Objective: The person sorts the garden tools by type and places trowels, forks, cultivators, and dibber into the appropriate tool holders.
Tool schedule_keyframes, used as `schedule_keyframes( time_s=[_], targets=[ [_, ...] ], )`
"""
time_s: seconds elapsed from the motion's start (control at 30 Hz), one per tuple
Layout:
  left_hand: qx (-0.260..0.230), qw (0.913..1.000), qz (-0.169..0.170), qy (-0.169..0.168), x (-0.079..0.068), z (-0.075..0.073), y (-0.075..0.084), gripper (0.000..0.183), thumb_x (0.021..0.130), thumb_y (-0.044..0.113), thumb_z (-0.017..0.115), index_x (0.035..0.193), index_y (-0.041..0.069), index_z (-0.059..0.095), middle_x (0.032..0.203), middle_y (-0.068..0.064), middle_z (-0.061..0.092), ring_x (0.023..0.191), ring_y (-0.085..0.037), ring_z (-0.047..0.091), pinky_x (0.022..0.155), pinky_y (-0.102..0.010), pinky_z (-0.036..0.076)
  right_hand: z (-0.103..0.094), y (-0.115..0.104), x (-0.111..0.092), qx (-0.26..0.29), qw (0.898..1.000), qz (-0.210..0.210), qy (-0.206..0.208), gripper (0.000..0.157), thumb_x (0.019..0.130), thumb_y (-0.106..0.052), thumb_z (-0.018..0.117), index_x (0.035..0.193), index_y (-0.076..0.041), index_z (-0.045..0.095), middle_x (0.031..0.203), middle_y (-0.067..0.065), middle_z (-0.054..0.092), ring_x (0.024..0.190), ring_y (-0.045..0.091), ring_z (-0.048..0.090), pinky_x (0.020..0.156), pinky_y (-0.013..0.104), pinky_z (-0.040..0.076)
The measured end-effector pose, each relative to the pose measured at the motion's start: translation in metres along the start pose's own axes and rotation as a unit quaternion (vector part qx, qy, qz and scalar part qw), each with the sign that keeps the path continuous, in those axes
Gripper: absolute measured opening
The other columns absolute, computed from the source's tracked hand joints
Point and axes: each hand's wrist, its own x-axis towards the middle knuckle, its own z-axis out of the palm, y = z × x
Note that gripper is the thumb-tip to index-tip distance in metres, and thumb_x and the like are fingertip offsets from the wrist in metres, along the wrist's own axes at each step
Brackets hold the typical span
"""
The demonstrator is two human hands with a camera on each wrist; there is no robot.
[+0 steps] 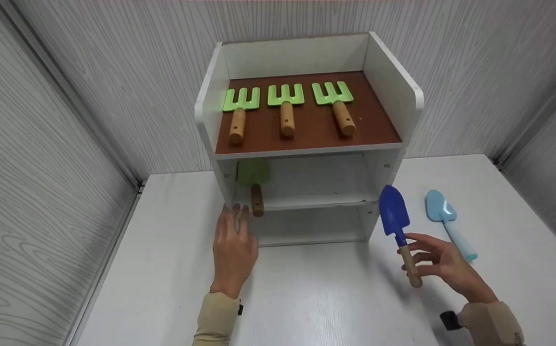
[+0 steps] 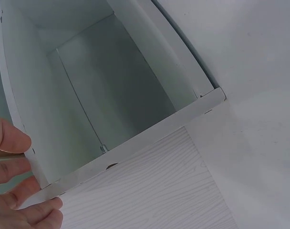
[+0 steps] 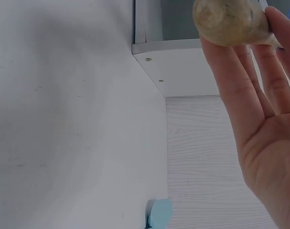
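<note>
A blue trowel (image 1: 394, 211) is held by its wooden handle in my right hand (image 1: 443, 262), pinched between thumb and fingers, its blade pointing up toward the shelf unit's right front side. In the right wrist view, the handle's rounded end (image 3: 223, 19) lies across the fingers. My left hand (image 1: 234, 250) touches the front left edge of the white shelf unit (image 1: 307, 151), its fingers fairly straight. Close to those fingertips, a green trowel (image 1: 254, 172) lies on the middle shelf (image 1: 316, 194), with its wooden handle sticking out over the front edge.
Three green hand forks (image 1: 285, 96) lie in a row on the brown top board (image 1: 302, 129), handles forward. A light-blue trowel (image 1: 440, 206) lies on the white table (image 1: 316, 298) right of the shelf unit. Grey wood-grain walls (image 1: 153, 72) enclose the back and sides.
</note>
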Motion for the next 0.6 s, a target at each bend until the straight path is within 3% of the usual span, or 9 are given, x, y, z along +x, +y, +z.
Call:
schedule_keyframes(
  time_s=[0.43, 0.6],
  targets=[
    [0.014, 0.9999, 0.007, 0.006, 0.001, -0.001, -0.001, 0.052, 0.080, -0.006, 0.069, 0.131, -0.011, 0.059, 0.131, -0.027, 0.056, 0.128, -0.048, 0.049, 0.105, -0.054, 0.044, 0.012, -0.022, 0.022, -0.043, 0.999, 0.008, -0.015, 0.070, 0.084, 0.015, 0.068, 0.148, -0.006, 0.050, 0.118, -0.001, 0.070, 0.094, 0.028, 0.073, 0.075, 0.039, 0.061],
    [0.009, 0.9999, 0.005, 0.002, 0.001, 0.000, 0.000, 0.052, 0.081, -0.005, 0.070, 0.131, -0.011, 0.058, 0.131, -0.027, 0.056, 0.129, -0.048, 0.049, 0.106, -0.054, 0.044, 0.020, -0.030, 0.030, -0.059, 0.998, 0.018, -0.014, 0.069, 0.083, 0.014, 0.068, 0.148, 0.003, 0.046, 0.118, 0.004, 0.069, 0.092, 0.033, 0.073, 0.074, 0.041, 0.061]
  ],
)
